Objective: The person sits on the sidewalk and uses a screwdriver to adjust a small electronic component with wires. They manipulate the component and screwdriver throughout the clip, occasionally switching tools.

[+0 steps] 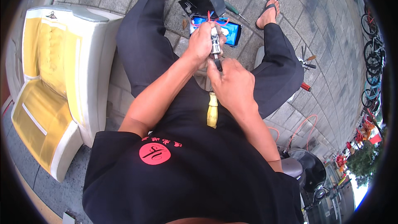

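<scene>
1. While grey paving spreads beneath me, my left hand grips a silver metal part at upper centre.
2. My right hand pinches its black end, partly covered by my grip.

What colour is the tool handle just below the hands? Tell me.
Yellow; the tool handle shows best in the head view.

One left hand and one right hand, two in all, are holding one silver metal piece and one small black piece. Two feet are wearing two sandals. One yellow-handled tool, one green-handled tool, one black box, one blue pack and one yellow-and-white seat are lying or standing around. At least three bicycles are standing beyond, blurring past exact counting.
</scene>
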{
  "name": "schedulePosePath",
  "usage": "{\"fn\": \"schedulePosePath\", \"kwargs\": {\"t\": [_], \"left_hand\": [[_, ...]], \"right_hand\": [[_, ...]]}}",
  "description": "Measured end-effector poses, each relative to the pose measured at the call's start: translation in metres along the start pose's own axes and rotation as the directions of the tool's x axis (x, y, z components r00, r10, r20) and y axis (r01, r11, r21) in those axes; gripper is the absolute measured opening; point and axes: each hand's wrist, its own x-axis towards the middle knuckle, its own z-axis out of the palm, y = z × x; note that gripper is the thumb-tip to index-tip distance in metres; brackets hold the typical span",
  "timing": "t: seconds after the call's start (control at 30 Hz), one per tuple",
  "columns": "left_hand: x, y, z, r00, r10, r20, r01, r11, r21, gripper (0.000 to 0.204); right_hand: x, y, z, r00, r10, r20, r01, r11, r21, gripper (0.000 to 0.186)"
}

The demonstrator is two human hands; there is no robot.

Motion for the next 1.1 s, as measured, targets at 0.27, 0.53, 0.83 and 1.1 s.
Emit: {"fn": "schedulePosePath", "kwargs": {"t": [0.27,0.53,0.83,1.1], "left_hand": [[-0.002,-0.001,0.003,0.999,0.004,-0.031,-0.003,0.999,0.036,0.033],[-0.003,0.005,0.003,0.999,-0.042,0.001,0.042,0.999,-0.001,0.034],[-0.002,0.003,0.003,1.0,-0.01,-0.006,0.011,0.999,0.038,0.035],[-0.002,0.003,0.004,1.0,0.002,-0.019,-0.001,0.999,0.05,0.035]], "right_hand": [[0.002,0.004,0.0,0.998,0.012,0.068,-0.013,1.0,0.019,0.039],[0.012,0.008,-0.006,0.97,0.057,0.237,-0.107,0.973,0.204,0.041],[0.007,0.008,0.002,0.991,0.063,0.119,-0.086,0.976,0.2,0.044],[0.007,0.006,0.003,0.999,0.04,0.033,-0.045,0.984,0.174,0.043]]}}
